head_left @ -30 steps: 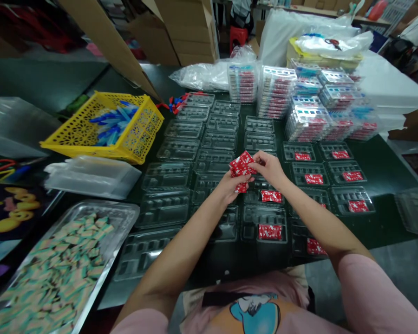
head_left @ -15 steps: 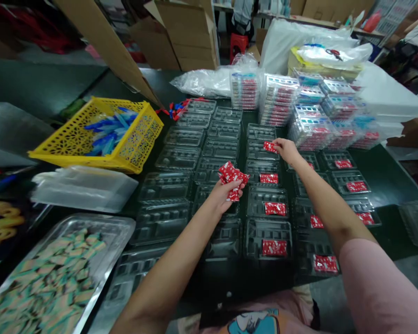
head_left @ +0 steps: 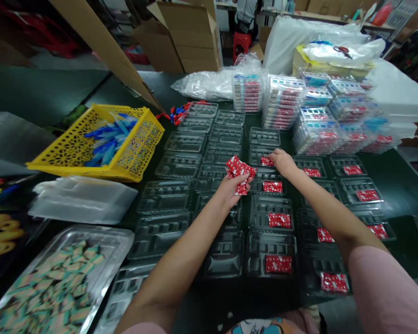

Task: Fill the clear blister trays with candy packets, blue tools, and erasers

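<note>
My left hand (head_left: pixel 235 185) is closed around a bunch of red packets with white marks (head_left: pixel 239 169), held above the middle columns of clear plastic trays. Over a tray farther back, my right hand (head_left: pixel 281 161) pinches one red packet (head_left: pixel 267 161), which lies at that tray's compartment. Closer to me in the same column, trays such as this clear plastic tray (head_left: pixel 256 241) each hold one red packet (head_left: pixel 278 264) in the right-hand compartment. The columns to the right also hold red packets. To the left, the clear trays (head_left: pixel 163 197) show no packets.
A yellow basket (head_left: pixel 139 157) of blue pieces stands at left, beside stacked clear plastic sleeves (head_left: pixel 83 199). A metal tray (head_left: pixel 121 236) of striped pieces lies front left. Filled packs (head_left: pixel 284 102) are piled at the back right. A person (head_left: pixel 245 16) sits farther off.
My right hand has lowered the red packet into the tray. My left hand still grips its bunch. The view has shifted slightly.
</note>
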{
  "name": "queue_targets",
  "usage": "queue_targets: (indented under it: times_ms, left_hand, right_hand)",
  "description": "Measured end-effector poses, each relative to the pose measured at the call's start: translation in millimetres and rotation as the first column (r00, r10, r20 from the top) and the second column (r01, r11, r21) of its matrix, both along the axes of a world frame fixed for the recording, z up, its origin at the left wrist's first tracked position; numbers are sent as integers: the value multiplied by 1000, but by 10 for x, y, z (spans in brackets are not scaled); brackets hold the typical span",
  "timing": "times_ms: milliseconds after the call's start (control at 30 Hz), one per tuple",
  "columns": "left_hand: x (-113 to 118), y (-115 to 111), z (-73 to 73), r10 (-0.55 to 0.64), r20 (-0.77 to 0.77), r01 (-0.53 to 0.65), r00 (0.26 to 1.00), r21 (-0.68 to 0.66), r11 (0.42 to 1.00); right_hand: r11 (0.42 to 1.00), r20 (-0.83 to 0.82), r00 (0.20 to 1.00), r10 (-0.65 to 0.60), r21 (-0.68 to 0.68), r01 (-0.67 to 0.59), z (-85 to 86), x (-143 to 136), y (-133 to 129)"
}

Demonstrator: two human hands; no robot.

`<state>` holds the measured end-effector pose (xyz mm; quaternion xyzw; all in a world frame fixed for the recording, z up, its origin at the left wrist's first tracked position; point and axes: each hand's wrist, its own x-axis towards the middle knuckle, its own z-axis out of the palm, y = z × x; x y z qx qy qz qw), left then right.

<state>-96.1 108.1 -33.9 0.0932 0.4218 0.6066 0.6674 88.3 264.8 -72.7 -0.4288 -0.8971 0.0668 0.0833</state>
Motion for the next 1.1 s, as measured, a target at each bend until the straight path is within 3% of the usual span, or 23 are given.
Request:
queue_targets:
  times_ms: [100,133,200,300,433,500,633,833,967,1100]
  left_hand:
    - [14,94,0,-4,1,4,1000,16,1000]
    - [18,124,-9,-4,2,4,1000,18,1000]
    - [22,183,-36,5,9,-6,1000,21,1000]
    - [5,258,-85,32,25,-32,999,26,999]
    - [-74,326,-114,46,30,-47,999,30,998]
    - [-112,360,-108,39,34,-40,999,39,998]
    - [-126,447,-79,57,34,-59,998,41,997]
    - [-159,564,-35,206,58,-209,977,56,976]
    - [-305,583,-3,197,91,-207,976,110,972]
    - [-427,562,5,187,80,-193,979,87,977]
  right_hand:
    - [990,-317,947,-60,-138,17,95,-109,-92]
    - [972,-433,898,-76,-232,-30,129,-163,-131]
    - [885,-599,791,-122,-427,-187,180,-281,-202]
    - [739,-690,687,-230,-583,-338,208,-428,-257]
    - [644,-701,660,-270,-642,-417,233,-501,-239]
    - [627,-705,662,-256,-642,-441,257,-517,-218]
    - [662,-718,640,-274,-623,-417,295,-593,-185]
    - [758,-711,633,-306,-584,-290,287,-615,-24]
    - [854,-713,647,-270,-488,-182,237,-335,420]
    - [933,-588,765,-261,-356,44,151,-44,954]
